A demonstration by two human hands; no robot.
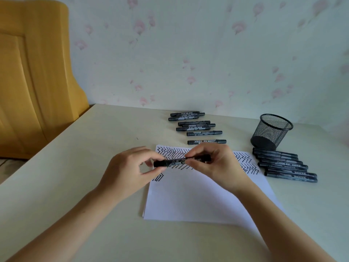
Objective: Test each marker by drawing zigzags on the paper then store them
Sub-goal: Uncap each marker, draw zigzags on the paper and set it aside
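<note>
A black marker (181, 161) is held level above the paper (198, 197), pinched at its left end by the left hand (130, 171) and gripped along the barrel by the right hand (217, 163). Zigzags (243, 161) cover the sheet's top. Marker rows (196, 127) lie behind; a second batch (285, 167) lies beside the mesh cup (272, 131).

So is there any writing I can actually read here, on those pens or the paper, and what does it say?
"700": on the label of the held marker, gripped by both hands, left hand and right hand; the rest of that label is blurred.
"700": seemingly on the rear marker in the far group; small, uncertain.
Right-hand marker pile: labels too blurred to read.
Paper: only drawn zigzags, no words.
</note>
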